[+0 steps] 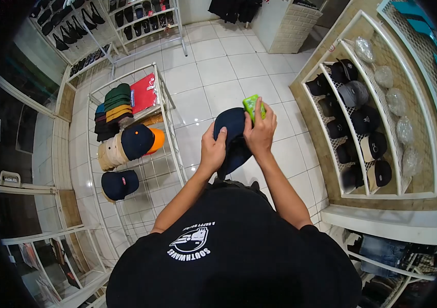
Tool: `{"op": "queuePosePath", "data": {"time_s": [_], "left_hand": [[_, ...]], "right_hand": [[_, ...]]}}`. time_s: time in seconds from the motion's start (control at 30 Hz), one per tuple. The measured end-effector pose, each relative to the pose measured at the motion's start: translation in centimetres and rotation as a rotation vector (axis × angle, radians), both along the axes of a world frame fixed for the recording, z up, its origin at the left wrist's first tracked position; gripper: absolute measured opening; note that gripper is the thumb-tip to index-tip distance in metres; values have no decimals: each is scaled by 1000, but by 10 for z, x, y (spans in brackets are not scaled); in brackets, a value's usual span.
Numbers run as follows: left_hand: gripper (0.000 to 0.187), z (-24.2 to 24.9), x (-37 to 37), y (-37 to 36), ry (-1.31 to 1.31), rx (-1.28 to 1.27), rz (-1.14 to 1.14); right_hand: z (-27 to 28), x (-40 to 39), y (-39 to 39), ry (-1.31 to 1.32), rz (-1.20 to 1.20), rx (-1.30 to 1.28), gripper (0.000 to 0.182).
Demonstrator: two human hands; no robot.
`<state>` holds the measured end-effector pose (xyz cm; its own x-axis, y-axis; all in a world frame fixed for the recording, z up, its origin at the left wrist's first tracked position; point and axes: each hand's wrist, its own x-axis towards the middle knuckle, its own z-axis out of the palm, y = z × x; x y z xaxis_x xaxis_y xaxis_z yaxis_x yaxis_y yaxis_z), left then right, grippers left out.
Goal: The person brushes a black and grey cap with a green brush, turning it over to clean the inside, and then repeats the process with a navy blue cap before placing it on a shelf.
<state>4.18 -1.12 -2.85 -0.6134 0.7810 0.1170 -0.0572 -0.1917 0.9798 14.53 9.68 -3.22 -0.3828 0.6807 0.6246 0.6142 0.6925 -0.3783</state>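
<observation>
A dark navy cap (pixel 229 122) is held in front of my body, over the tiled floor. My left hand (pixel 213 153) grips its left side, thumb lying on the fabric and fingers hidden behind it. On the other side, my right hand (pixel 261 134) closes around a bright green, rounded block-shaped thing (pixel 251 104) right at the cap's edge. Its exact kind I cannot tell. The cap's lower part hangs dark between both hands.
On my left, a white wire rack (pixel 177 164) carries stacked caps (pixel 137 141), a lone navy cap (pixel 120 185) and a red folded item (pixel 143 94). At right, a slanted white shelf (pixel 364 169) holds more caps and plastic-wrapped bundles (pixel 397 102). Footwear shelves (pixel 144 18) stand at the back.
</observation>
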Motion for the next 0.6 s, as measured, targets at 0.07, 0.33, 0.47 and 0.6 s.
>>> {"op": "queuePosePath", "data": {"time_s": [0.07,0.33,0.47,0.6], "left_hand": [[27,-4,-4,2,6,-51,14],[28,-17,-13,2,-105,-38,49],[27,-18,-15,5,-168,-41,79],[25,-17,-16,4,-204,-20,124]], "right_hand": [[-4,-3,-19,-79,100,121,64],[-20,7,-21,-36,147,95,69],[-28,13,-9,63,125,-46,67],[-15,9,-27,34,213,46,64]]}}
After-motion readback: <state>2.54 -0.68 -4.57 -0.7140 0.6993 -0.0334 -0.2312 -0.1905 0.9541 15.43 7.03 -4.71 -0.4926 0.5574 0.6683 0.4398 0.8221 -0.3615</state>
